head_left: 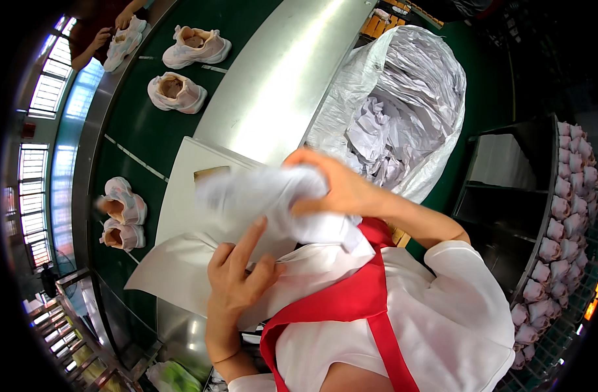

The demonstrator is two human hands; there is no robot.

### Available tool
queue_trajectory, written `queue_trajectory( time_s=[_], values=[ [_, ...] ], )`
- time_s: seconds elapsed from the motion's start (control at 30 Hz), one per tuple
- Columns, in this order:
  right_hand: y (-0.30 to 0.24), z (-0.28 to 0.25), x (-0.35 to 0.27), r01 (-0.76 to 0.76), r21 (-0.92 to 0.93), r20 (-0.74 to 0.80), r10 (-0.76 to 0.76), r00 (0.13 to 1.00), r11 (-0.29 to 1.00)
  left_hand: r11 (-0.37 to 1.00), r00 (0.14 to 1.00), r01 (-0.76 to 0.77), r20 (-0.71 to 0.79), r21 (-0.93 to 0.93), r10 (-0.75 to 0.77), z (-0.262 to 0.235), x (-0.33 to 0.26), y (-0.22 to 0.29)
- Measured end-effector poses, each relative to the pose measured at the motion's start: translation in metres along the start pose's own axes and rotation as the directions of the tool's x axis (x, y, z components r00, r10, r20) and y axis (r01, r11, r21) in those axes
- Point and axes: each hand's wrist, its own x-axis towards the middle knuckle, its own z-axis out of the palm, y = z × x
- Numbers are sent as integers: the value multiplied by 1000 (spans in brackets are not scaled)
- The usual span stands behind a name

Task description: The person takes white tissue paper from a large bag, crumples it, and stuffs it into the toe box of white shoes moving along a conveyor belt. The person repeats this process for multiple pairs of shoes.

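My right hand (335, 186) grips a crumpled wad of white tissue paper (266, 196), blurred by motion, just above a stack of flat white paper sheets (181, 261). My left hand (237, 274) rests on that stack with the index finger raised toward the wad and the other fingers loosely bent; it holds nothing. I wear a white shirt with a red apron strap (351, 294).
A large clear plastic bag (410, 98) full of crumpled white paper stands behind my right hand. Several pale sneakers (176, 93) lie on the dark green conveyor (149, 130) to the left; another person's hands (116, 29) handle one at top left. Racks of pink shoes (560, 248) line the right.
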Motion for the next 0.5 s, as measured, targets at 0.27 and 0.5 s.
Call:
queue_trajectory(
  time_s=[0.27,0.5],
  values=[
    [-37,6,16,-64,-218,552,178,815,974,977,977,211,-5,32,-211,-1,-5,-5],
    [-14,-14,34,201,-593,102,-176,979,780,978,971,206,119,44,-209,-22,-16,-22]
  ],
)
